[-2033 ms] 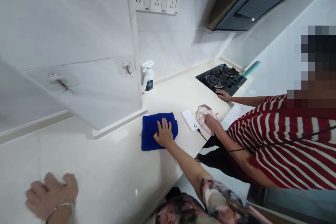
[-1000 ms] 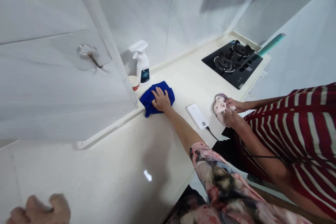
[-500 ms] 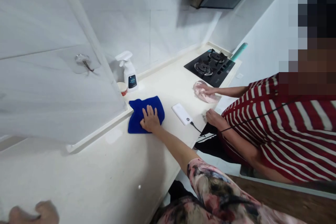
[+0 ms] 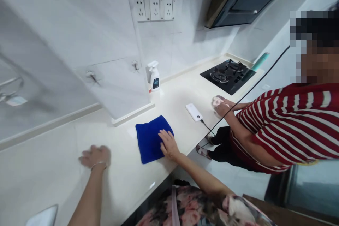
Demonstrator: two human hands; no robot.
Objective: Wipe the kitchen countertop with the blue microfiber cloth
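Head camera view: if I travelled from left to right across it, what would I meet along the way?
White object with a rounded corner, the person's bare left hand, deep-blue squarish cloth, slim white rectangular device, crumpled pale-pink cloth, co-worker's red shirt with white stripes.

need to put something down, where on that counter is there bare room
Bare counter spreads between the spray bottle, the hob and the white device; a narrower strip lies between the left hand and the blue cloth. It is crowded near the front edge, where the white device, its cable and the pink cloth at the co-worker's hands sit close.
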